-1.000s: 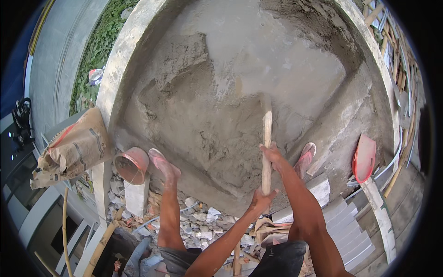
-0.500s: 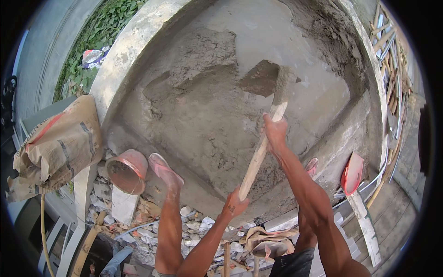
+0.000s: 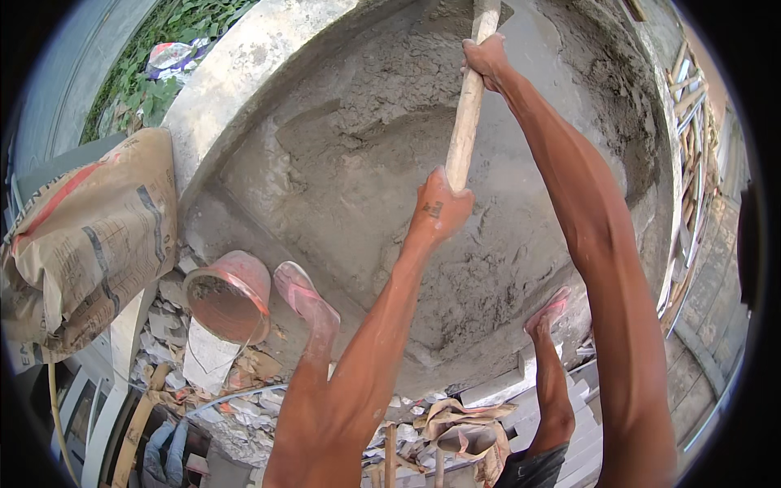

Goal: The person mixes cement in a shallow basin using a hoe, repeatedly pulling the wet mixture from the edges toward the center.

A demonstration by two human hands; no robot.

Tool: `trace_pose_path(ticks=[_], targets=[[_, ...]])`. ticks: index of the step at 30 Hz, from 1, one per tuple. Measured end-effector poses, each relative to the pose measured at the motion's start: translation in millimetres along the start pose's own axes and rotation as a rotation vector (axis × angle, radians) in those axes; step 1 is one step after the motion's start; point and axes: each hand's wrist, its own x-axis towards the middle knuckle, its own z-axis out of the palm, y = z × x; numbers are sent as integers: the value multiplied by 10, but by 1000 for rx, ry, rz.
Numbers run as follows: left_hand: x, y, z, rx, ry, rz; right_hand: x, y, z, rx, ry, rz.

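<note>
- The left hand (image 3: 443, 205) is closed in a fist around the near end of a long, pale, round wooden handle (image 3: 465, 122); the end itself is hidden inside the grip.
- The right hand (image 3: 486, 58) is also closed, its fingers wrapped around the same handle farther up, near the top edge of the view.
- The handle slants slightly, its far end leaning right, above wet grey mortar (image 3: 358, 187) spread inside a curved, pale concrete rim (image 3: 232, 85); what the handle carries at that far end cannot be made out.
- A small dark mark shows on the back of the left hand, near the wrist; whether it is lettering cannot be told.
- A bulky brown paper sack (image 3: 114, 232) at the left bears dark printed text, a red stripe and dark bars.
- A crumpled white, red and purple plastic wrapper (image 3: 171, 58) lies on green leaves (image 3: 154, 102) beyond the rim, its print too small to read.
- A reddish plastic bucket (image 3: 254, 278), smeared with grey and tipped on its side, sits between the sack and the left foot (image 3: 305, 294).
</note>
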Motion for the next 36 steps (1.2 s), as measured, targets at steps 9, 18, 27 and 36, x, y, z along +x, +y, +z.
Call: trace_pose_path(ticks=[9,18,27,36], targets=[[-979,-493,682,-241,40,-247,-1079,315,-185,-217,-150,6],[-1963,-1187,1296,-386,65,-487,-2320,1091,-444,-268,-189,86],[-3746,-2880,1523,51,110,-373,-4692,2468,-532,-115,-169,449],[-2043,-1687,639,40,-37,-339,-3019,1194,-642,223,68,135]])
